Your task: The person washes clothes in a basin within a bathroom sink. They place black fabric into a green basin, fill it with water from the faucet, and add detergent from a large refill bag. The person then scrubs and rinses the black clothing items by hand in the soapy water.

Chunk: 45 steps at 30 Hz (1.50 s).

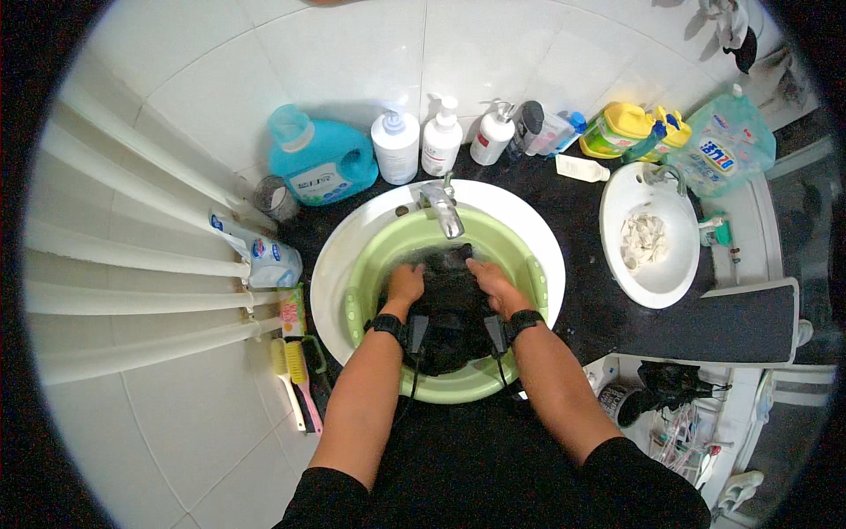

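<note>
While pressing the black garment (451, 304) in the green basin (388, 238), left hand (404, 284) and right hand (490, 280) clutching cloth: knead evenly, below the tap (443, 208) at twelve o'clock.

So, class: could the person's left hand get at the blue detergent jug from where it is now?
Probably yes: the left hand rests on the dark cloth; nothing blocks the way to the blue detergent jug.

Bright even indoor light, soft shadows, strong fisheye bending, black vignette at corners, sharp centre

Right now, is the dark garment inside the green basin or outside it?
Inside: the dark garment lies within the green basin, under both hands.
</note>
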### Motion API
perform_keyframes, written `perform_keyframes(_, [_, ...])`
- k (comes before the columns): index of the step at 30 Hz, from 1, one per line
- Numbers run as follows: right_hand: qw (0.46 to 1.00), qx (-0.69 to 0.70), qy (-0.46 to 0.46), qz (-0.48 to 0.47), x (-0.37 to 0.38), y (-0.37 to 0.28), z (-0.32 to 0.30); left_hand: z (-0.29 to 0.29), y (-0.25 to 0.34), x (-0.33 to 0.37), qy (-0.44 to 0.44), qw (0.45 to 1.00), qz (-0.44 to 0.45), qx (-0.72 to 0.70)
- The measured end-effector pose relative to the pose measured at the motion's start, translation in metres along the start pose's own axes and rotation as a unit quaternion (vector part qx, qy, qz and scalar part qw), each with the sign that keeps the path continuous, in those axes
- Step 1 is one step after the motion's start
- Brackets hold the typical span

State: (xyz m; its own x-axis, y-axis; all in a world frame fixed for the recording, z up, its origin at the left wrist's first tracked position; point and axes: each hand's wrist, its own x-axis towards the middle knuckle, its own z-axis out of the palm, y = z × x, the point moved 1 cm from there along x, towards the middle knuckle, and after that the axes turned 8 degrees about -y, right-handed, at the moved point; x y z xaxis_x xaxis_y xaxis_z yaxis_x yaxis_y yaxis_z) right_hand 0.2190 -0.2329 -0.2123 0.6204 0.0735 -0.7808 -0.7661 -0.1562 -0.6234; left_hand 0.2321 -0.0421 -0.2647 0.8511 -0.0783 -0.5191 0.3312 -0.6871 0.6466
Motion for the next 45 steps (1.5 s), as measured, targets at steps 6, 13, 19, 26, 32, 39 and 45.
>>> perform_keyframes(6, [0.991,-0.095,-0.094,-0.015,-0.028,-0.026,0.014,0.004,-0.014,0.003,0.019,0.999,0.007,-0.031])
perform_keyframes(13, [0.996,0.023,-0.080,0.020,-0.016,-0.012,0.012,-0.005,-0.001,-0.004,-0.004,0.999,-0.039,-0.009])
perform_keyframes(19, [0.912,-0.363,-0.147,-0.119,-0.029,-0.028,0.010,-0.028,0.035,-0.038,-0.196,0.976,-0.076,0.060])
perform_keyframes(26, [0.863,-0.472,-0.124,-0.129,-0.029,-0.022,0.022,-0.049,0.041,-0.089,-0.191,0.967,0.016,0.168])
perform_keyframes(32, [0.839,-0.492,-0.143,-0.182,-0.034,0.002,0.044,-0.055,0.022,-0.099,-0.273,0.944,0.004,0.187])
perform_keyframes(39, [0.846,-0.455,-0.077,-0.266,-0.063,-0.016,0.025,-0.067,0.027,-0.126,-0.236,0.968,0.083,0.011])
perform_keyframes(45, [0.849,-0.418,0.014,-0.322,-0.119,-0.046,0.006,-0.056,0.043,-0.131,-0.212,0.952,0.164,-0.150])
